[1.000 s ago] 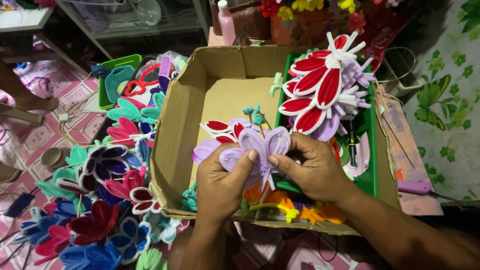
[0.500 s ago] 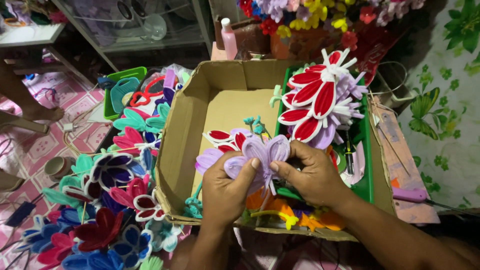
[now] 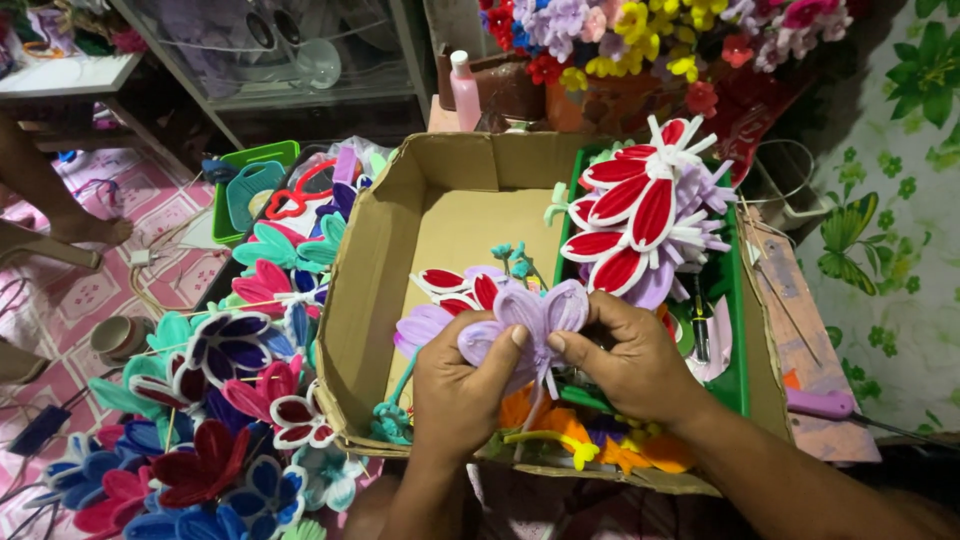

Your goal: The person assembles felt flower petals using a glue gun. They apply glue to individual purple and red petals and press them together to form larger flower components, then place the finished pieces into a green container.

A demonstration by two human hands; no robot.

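Pink patterned floor tiles (image 3: 95, 290) run along the left side of the view, and a leaf-and-butterfly cloth (image 3: 890, 230) hangs at the right. Between them sits an open cardboard box (image 3: 365, 300), with a green tray (image 3: 735, 330) tucked into its right half. Both hands meet over the front of the box: the left hand (image 3: 460, 385) and the right hand (image 3: 625, 360) are each closed around a lilac fuzzy-wire flower (image 3: 530, 315), thumbs and fingertips pinching its petals from either side, its stem pointing down between the palms. Just behind it, lying in the box, are red-and-white petals (image 3: 460, 285) and a pale purple flower (image 3: 425, 325). A large red-and-white flower (image 3: 640, 210) rests on the green tray, with purple petals beneath it. Orange and yellow flowers (image 3: 580, 445) lie at the box's front edge under the wrists. On the floor to the left spreads a heap of finished flowers (image 3: 220, 400) in blue, teal, pink and maroon. At the far end stands a pink bottle (image 3: 465, 90) beside a pot of mixed artificial blooms (image 3: 640, 40).
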